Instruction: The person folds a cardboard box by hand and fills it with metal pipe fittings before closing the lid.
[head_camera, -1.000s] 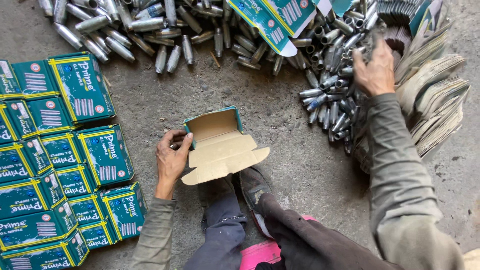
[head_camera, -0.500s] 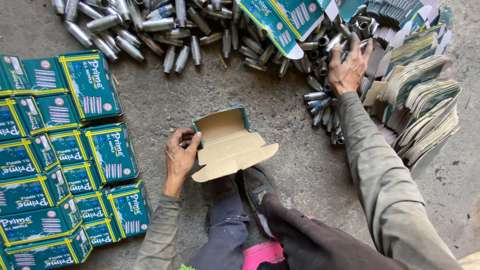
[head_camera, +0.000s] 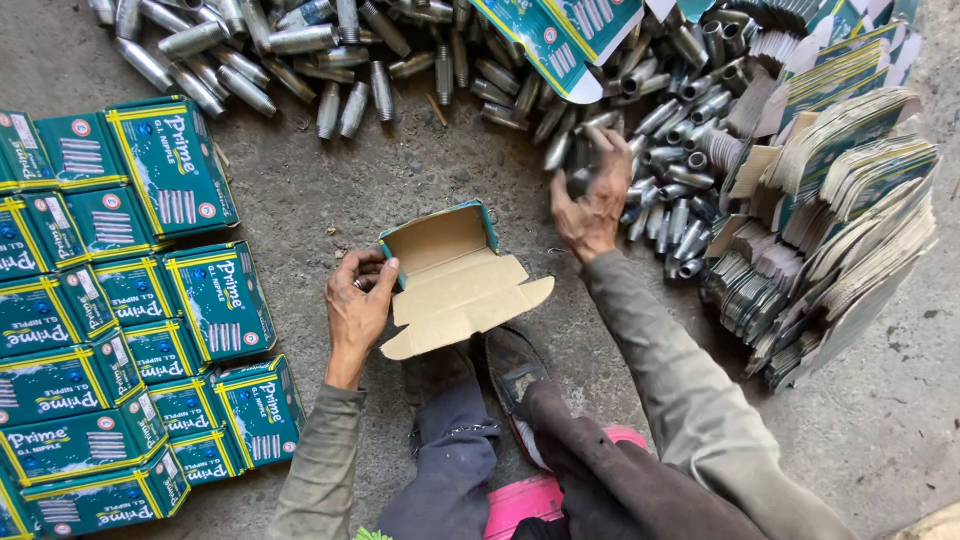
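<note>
Open carton steadied at centre — right hand gathering threaded metal nipples.
My left hand clasps the open carton by its left wall; the right, fingers curled, grips nipples at the pile's edge — the carton lies near, at its 8 o'clock. I judge small, aligned handfuls load best.

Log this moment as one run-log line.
left hand: holds open carton | right hand: on metal fittings pile | teal boxes: stacked left

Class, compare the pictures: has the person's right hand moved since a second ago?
Yes. The right hand has drawn back from the heap of metal pipe fittings toward the open cardboard box.
</note>
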